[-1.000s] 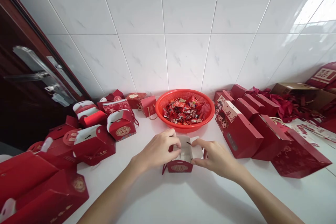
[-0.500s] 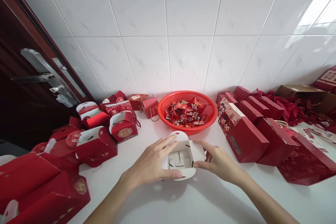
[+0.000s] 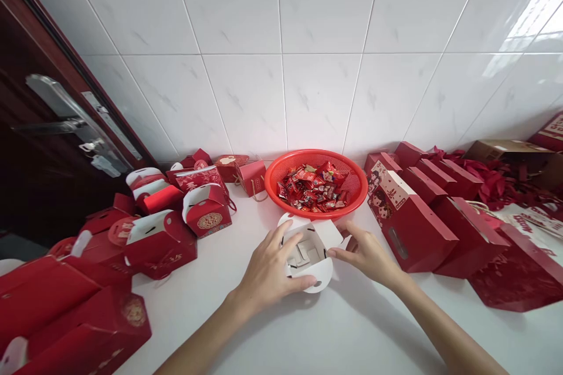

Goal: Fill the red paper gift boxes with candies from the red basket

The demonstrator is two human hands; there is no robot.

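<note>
At far left I see a dark door (image 3: 48, 164) with a metal handle (image 3: 65, 126) on it. Beside it, a crowd of red boxes (image 3: 165, 249) covers the left part of the bench (image 3: 281, 334), several with white inner flaps standing up; the one nearest the middle bears a round gold emblem (image 3: 210, 221).

Next comes the person's left hand (image 3: 270, 266), fingers spread around the left side of an open box (image 3: 308, 253), the thumb lying over its near flap (image 3: 320, 278). That box sits on the bench between the two hands, tilted a little askew, its white inside and folded bottom facing up. Just behind it stands a red basket (image 3: 361, 190), heaped with wrapped sweets (image 3: 314, 187), near the tiled wall (image 3: 321, 99).

The right hand (image 3: 358, 249) grips the box's right flap (image 3: 331, 234) with thumb and fingers. Farther right, red bags (image 3: 411, 231) stand in rows, then crumpled red material (image 3: 490, 187) and a brown carton (image 3: 505, 148).
</note>
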